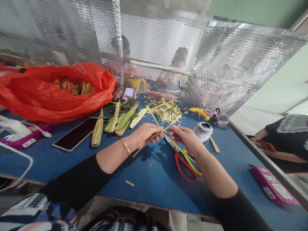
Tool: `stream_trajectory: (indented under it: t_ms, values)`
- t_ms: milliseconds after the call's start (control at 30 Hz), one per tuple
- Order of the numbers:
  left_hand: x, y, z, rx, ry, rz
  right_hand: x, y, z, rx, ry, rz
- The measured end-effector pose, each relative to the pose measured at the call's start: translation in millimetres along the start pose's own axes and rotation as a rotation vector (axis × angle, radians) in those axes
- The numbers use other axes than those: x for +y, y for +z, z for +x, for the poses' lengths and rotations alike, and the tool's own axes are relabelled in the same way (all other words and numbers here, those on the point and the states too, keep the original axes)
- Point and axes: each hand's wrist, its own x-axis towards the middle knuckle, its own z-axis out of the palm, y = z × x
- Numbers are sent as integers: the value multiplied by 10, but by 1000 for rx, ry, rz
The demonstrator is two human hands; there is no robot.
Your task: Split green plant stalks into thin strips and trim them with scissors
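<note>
My left hand [149, 134] pinches thin green leaf strips [154, 116] that cross between my hands over the blue table [144, 189]. The fingers of my right hand [181, 135] are closed on the same strips, a little to the right. One strip end points down and left below my left hand, and others reach up toward the pile. Scissors [185, 165] with red and yellow handles lie under my right hand, blades toward my left fingers. Behind my hands is a heap of shredded leaf bits [166, 110].
Husk pieces [126, 118], a phone [75, 134] and a red bag [57, 93] are at the left. White string [203, 131], a yellow glue gun [199, 112] and a purple power strip [274, 186] are right. Perforated panels [154, 35] stand behind; a seated person is at far right.
</note>
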Motion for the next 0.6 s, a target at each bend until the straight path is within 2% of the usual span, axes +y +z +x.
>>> stream_trajectory:
  t_ms: [67, 167, 367, 500, 600]
  values:
    - [-5, 12, -19, -59, -24, 12, -4, 11, 8, -11, 58, 201]
    - [-20, 38, -45, -92, -25, 72, 3, 51, -4, -10, 79, 347]
    - [-3, 81, -102, -105, 28, 185, 23, 121, -7, 109, 30, 314]
    - [-2, 84, -103, -79, 25, 199, -10, 92, -3, 158, 38, 156]
    - [-16, 79, -90, -50, 41, 183, -47, 15, -24, 208, -40, -235]
